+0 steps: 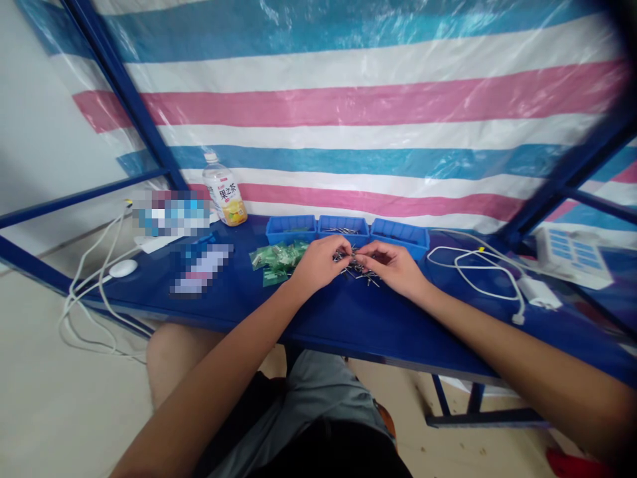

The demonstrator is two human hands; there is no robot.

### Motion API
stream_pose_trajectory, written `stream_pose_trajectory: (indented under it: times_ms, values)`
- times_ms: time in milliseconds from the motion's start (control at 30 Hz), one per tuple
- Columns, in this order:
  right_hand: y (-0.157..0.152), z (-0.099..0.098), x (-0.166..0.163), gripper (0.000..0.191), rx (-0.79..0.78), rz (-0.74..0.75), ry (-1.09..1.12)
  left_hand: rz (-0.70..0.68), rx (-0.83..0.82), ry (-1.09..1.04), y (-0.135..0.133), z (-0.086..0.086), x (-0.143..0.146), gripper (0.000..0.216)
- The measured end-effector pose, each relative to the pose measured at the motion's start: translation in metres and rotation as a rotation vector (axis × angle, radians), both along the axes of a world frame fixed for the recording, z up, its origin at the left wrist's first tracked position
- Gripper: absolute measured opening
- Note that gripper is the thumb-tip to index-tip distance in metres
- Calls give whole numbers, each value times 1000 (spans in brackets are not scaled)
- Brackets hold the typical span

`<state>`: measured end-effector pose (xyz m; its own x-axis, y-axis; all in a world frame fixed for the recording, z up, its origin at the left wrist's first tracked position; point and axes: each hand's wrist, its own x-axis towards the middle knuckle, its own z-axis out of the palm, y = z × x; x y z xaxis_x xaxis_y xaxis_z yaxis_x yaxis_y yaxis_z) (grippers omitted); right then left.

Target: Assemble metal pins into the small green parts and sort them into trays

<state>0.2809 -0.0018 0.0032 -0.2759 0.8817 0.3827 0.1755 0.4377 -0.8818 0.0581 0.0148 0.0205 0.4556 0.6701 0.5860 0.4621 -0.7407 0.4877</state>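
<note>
Two forearms reach out from the seated person's lap across the near edge of the blue table, and both hands meet over a small scatter of metal pins lying loose on the tabletop. The left hand is curled shut, its fingertips pinched on a few of those pins; the right hand is also closed, its fingertips touching the same cluster from the other side. By the look of it, the work in hand is sorting or picking single pins out of the heap, and the next move calls for a fine pinch that separates one piece. Just left of the hands lies a pile of green packets. Beyond stand three blue trays in a row, a drink bottle farther left, and a white cable to the right.
</note>
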Motion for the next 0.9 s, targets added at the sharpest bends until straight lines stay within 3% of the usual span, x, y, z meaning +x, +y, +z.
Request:
stream_pose_trajectory:
  times_ms: [167, 367, 567, 733, 900]
  values:
    - [2, -1, 3, 31, 7, -27, -33, 0, 5, -1, -1, 3, -1, 8]
    - [4, -2, 2, 32, -3, -26, -9, -96, 2, -49, -2, 2, 1, 17]
    - [2, -1, 2, 61, 89, 25, -31, -111, 31, -135, -2, 1, 3, 31]
    - [0, 1, 4, 43, 133, -42, -112, -59, 53, -94, -7, 5, 3, 30]
    - [-1, 2, 6, 32, 141, -111, -63, -21, -54, 7, -12, 8, 2, 34]
